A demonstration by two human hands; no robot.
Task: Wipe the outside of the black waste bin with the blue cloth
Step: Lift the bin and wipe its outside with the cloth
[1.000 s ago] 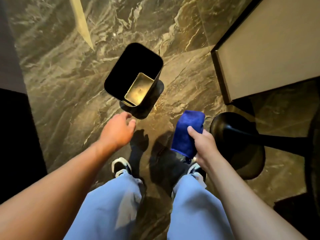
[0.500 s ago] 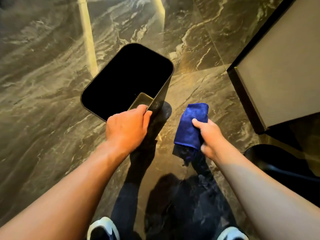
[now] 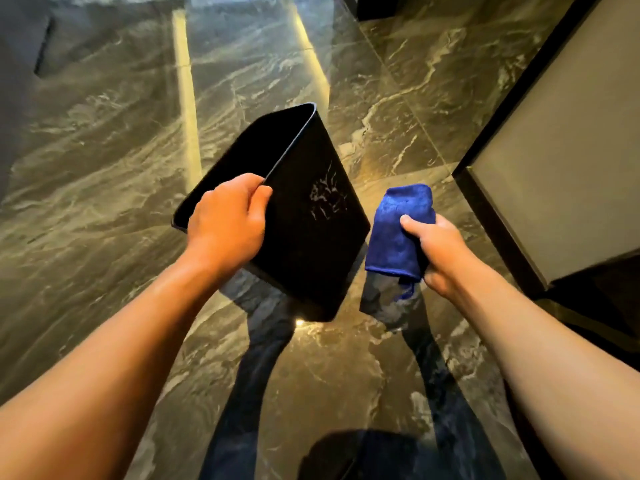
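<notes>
The black waste bin (image 3: 311,237) is lifted off the floor and tilted, its mouth turned up and to the left, one glossy side wall facing me with pale smears on it. My left hand (image 3: 225,223) grips the bin's near rim, fingers curled over the edge. My right hand (image 3: 436,254) holds the folded blue cloth (image 3: 398,230) just to the right of the bin's side wall, a small gap between cloth and bin. The bin's inside is dark and shows nothing.
Polished dark marble floor (image 3: 104,168) lies all around, with two bright light streaks reflected in it. A beige panel with a dark frame (image 3: 554,161) stands at the right. My shadow and reflection fall on the floor below the arms.
My left hand has taken hold of the bin's rim, lifted it and tilted it so its side wall faces me. The right hand with the cloth has stayed beside it.
</notes>
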